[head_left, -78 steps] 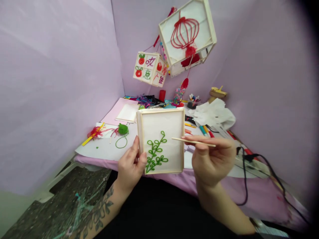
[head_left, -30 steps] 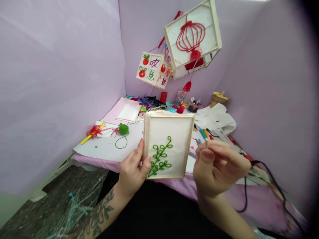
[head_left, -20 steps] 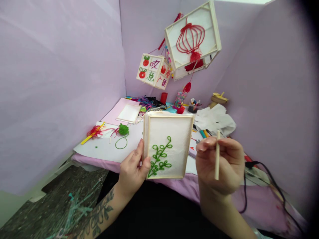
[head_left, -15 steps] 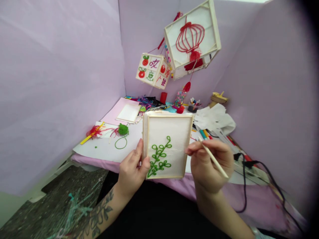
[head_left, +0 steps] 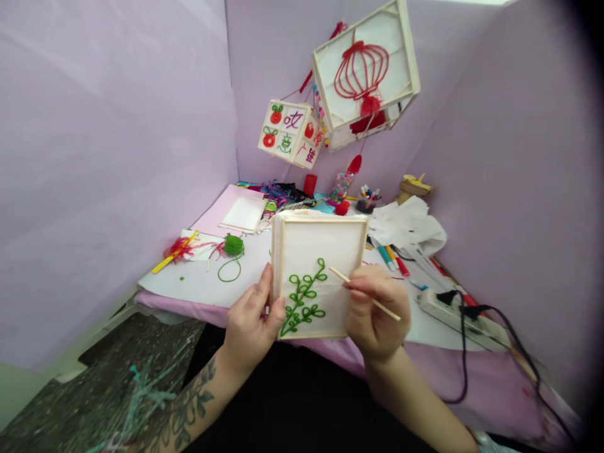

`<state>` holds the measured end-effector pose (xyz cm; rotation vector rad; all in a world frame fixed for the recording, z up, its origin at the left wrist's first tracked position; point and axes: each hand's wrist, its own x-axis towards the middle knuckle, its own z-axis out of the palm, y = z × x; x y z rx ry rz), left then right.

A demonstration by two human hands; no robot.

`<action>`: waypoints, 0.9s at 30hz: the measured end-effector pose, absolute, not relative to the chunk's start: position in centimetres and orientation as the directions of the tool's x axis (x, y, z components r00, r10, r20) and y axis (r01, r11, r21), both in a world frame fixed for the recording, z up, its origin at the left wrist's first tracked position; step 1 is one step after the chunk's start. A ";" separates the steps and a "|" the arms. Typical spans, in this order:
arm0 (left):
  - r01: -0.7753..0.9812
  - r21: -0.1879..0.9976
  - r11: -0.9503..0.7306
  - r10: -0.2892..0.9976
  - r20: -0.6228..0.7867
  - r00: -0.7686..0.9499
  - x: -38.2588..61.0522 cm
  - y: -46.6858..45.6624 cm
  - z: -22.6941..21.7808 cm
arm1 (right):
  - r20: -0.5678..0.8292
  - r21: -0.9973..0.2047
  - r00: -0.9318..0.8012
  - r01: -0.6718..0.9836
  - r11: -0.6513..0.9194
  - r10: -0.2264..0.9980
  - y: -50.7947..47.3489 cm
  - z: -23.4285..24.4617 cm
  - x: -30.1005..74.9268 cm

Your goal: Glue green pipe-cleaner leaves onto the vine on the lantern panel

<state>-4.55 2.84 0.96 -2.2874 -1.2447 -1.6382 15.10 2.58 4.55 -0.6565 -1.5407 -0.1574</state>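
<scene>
My left hand (head_left: pixel 255 321) grips the left side of a wood-framed white panel box (head_left: pixel 337 245), thumb on its front edge. On the white face a green yarn sprig (head_left: pixel 302 294) with looped leaves climbs from the lower left corner. Between the fingertips of my right hand (head_left: pixel 380 314) is a thin wooden stick (head_left: pixel 365 294). Its tip points up and left, over the white face, just right of the sprig; I cannot tell whether it touches. The right hand covers the panel's lower right edge.
Green yarn ball (head_left: pixel 233 245) and red yarn (head_left: pixel 178 249) lie on the table's left. Small (head_left: pixel 285 133) and large lanterns (head_left: pixel 365 69) hang behind. To the right are crumpled white sheets (head_left: pixel 408 223), markers (head_left: pixel 389 258) and a power strip (head_left: pixel 441 309) with black cables.
My right hand has moved left with the stick, from beside the panel to over its face. The stick has tilted flatter. The left hand and the panel have hardly shifted.
</scene>
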 end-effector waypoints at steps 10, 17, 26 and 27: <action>0.630 0.388 -0.673 0.569 0.815 0.107 -4.5 2.8 1.0 | 0.964 -0.237 0.029 0.536 0.810 0.263 3.2 4.1 15.1; 0.625 0.394 -0.674 0.571 0.815 0.102 -4.5 2.8 0.9 | 0.964 -0.226 -0.001 0.529 0.818 0.267 3.1 4.1 15.1; 0.617 0.390 -0.683 0.562 0.820 0.104 -4.5 2.8 1.0 | 0.963 -0.214 -0.018 0.554 0.805 0.269 3.2 4.2 15.1; 0.618 0.390 -0.682 0.564 0.819 0.105 -4.5 2.8 1.0 | 0.964 -0.210 -0.020 0.554 0.805 0.265 3.2 4.2 15.1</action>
